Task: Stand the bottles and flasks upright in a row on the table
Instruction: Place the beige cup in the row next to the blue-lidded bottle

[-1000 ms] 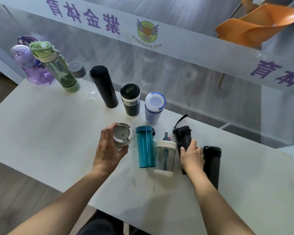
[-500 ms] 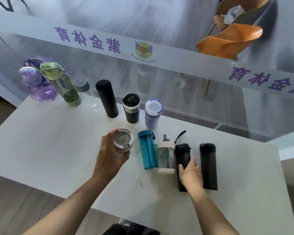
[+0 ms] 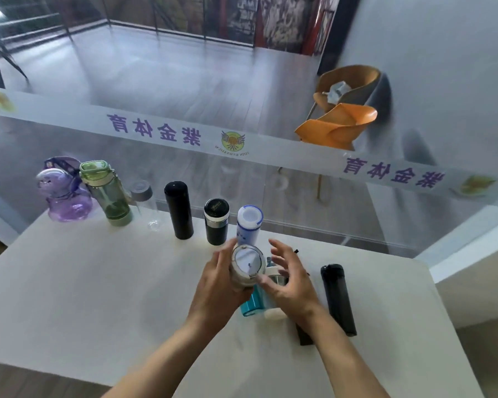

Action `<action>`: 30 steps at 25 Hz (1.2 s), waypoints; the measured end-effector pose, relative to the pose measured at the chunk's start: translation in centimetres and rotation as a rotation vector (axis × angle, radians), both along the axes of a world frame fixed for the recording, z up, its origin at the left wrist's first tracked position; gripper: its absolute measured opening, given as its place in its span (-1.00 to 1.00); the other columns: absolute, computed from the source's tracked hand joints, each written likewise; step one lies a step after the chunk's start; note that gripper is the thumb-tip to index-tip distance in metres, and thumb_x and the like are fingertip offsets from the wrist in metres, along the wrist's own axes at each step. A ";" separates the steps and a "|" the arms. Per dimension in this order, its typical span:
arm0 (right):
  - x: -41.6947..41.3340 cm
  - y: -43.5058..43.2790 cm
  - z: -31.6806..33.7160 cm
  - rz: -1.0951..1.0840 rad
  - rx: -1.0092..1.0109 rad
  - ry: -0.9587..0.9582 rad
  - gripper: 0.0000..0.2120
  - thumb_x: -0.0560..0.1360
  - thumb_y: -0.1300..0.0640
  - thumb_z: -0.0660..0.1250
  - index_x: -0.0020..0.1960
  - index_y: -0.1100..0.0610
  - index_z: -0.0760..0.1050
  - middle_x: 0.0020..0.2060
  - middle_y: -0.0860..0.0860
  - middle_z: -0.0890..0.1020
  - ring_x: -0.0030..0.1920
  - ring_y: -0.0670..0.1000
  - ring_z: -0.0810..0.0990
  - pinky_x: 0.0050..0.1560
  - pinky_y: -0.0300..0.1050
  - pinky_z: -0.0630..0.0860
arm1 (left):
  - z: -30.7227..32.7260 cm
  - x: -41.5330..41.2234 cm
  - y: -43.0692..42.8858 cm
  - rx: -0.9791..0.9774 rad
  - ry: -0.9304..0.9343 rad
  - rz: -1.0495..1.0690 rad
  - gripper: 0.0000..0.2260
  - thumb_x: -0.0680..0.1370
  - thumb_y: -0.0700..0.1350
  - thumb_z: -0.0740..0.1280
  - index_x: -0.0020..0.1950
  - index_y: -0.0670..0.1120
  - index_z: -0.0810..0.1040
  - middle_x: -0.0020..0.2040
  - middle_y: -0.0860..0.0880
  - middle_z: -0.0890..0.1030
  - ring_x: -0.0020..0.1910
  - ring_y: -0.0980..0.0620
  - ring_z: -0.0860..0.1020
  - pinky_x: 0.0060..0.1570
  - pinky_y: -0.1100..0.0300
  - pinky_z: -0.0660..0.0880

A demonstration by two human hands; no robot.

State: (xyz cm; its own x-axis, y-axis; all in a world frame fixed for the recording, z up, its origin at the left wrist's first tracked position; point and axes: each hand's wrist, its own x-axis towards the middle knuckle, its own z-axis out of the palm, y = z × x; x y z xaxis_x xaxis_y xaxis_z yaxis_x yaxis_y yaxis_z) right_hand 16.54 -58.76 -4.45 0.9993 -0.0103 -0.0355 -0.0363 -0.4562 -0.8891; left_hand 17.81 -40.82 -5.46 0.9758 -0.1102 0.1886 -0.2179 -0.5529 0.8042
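White table [image 3: 98, 297] beneath a glass partition [image 3: 242, 81] bearing a printed band. Along the far edge, from the far-left corner toward the middle, six vessels stand upright in a row: purple bottle [image 3: 65, 193], green bottle [image 3: 108, 193], clear bottle with grey cap [image 3: 144, 202], tall black flask [image 3: 179, 209], short black flask [image 3: 216, 221], white bottle with blue-rimmed lid [image 3: 249, 224]. Right of centre, a black flask [image 3: 338, 300] lies on its side, well apart from the row; a teal bottle [image 3: 250, 304] also lies flat, largely hidden under the hands. An orange chair [image 3: 342, 122] stands behind the glass. The left hand [image 3: 216, 285] has its fingers wrapped around a beige flask [image 3: 246, 267], held above the surface just in front of the white bottle, lid toward the camera. The right hand [image 3: 289, 278] has its fingers spread and loose beside this flask; contact cannot be judged through the blur.
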 end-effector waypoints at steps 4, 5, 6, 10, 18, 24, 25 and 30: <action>1.1 -0.5 3.2 0.062 -0.076 -0.074 -0.33 0.34 -0.19 0.54 0.37 -0.33 0.33 0.27 -0.28 0.47 0.28 -0.28 0.47 0.27 -0.27 0.49 | 1.7 1.0 -2.1 -0.003 -0.036 -0.105 -0.07 0.26 -0.14 0.57 0.52 0.17 0.17 0.36 0.15 0.44 0.29 0.12 0.44 0.21 0.27 0.42; 1.4 -1.0 3.9 0.063 -0.086 -0.089 -0.32 0.32 -0.19 0.56 0.36 -0.33 0.33 0.25 -0.30 0.47 0.26 -0.30 0.47 0.25 -0.30 0.49 | 2.0 1.5 -2.6 -0.006 -0.040 -0.122 -0.05 0.25 -0.14 0.57 0.52 0.19 0.16 0.36 0.16 0.43 0.29 0.14 0.43 0.23 0.30 0.40; 1.8 -1.5 4.3 0.060 -0.088 -0.098 -0.30 0.31 -0.16 0.58 0.36 -0.31 0.34 0.24 -0.30 0.48 0.25 -0.30 0.48 0.24 -0.29 0.50 | 2.4 1.9 -3.1 0.002 -0.040 -0.136 -0.04 0.25 -0.14 0.57 0.51 0.22 0.14 0.36 0.15 0.42 0.27 0.16 0.42 0.22 0.38 0.36; 4.4 -4.2 5.3 0.070 -0.113 -0.099 -0.23 0.27 -0.13 0.57 0.43 -0.14 0.38 0.26 -0.18 0.53 0.26 -0.23 0.50 0.26 -0.20 0.53 | 4.1 3.9 -5.1 0.014 -0.035 -0.166 -0.10 0.34 0.00 0.57 0.53 0.20 0.11 0.39 0.12 0.40 0.31 0.16 0.41 0.28 0.32 0.36; 11.8 -11.4 3.0 0.025 -0.128 -0.032 -0.29 0.28 -0.04 0.65 0.35 -0.09 0.43 0.15 -0.10 0.59 0.09 -0.15 0.58 0.04 -0.30 0.49 | 3.3 11.3 -6.3 0.342 0.037 0.039 -0.27 0.45 -0.20 0.40 0.54 0.09 0.18 0.48 -0.02 0.28 0.40 -0.11 0.33 0.38 0.04 0.33; 16.7 -13.4 -1.8 -0.006 -0.137 -0.006 -0.28 0.29 -0.01 0.64 0.37 0.03 0.43 0.20 -0.03 0.55 0.13 -0.04 0.53 0.13 -0.17 0.45 | 0.7 15.2 -8.4 0.517 0.075 0.029 -0.32 0.48 -0.15 0.40 0.55 -0.01 0.19 0.47 -0.09 0.29 0.38 -0.17 0.33 0.39 0.00 0.29; 17.4 -13.4 -2.5 0.000 -0.144 0.010 -0.28 0.29 0.00 0.65 0.37 0.03 0.43 0.19 -0.03 0.55 0.13 -0.04 0.54 0.12 -0.17 0.45 | 0.2 15.7 -8.8 0.554 0.085 0.017 -0.31 0.48 -0.13 0.41 0.55 -0.01 0.18 0.47 -0.10 0.29 0.39 -0.17 0.32 0.40 0.00 0.28; 19.8 -13.0 -5.9 0.042 -0.173 0.063 -0.29 0.27 0.01 0.66 0.34 0.03 0.45 0.16 -0.05 0.55 0.15 -0.02 0.54 0.08 -0.22 0.39 | -2.4 18.6 -9.6 0.778 0.129 0.027 -0.22 0.44 0.02 0.45 0.55 0.11 0.11 0.51 -0.10 0.23 0.47 -0.17 0.21 0.37 -0.13 0.32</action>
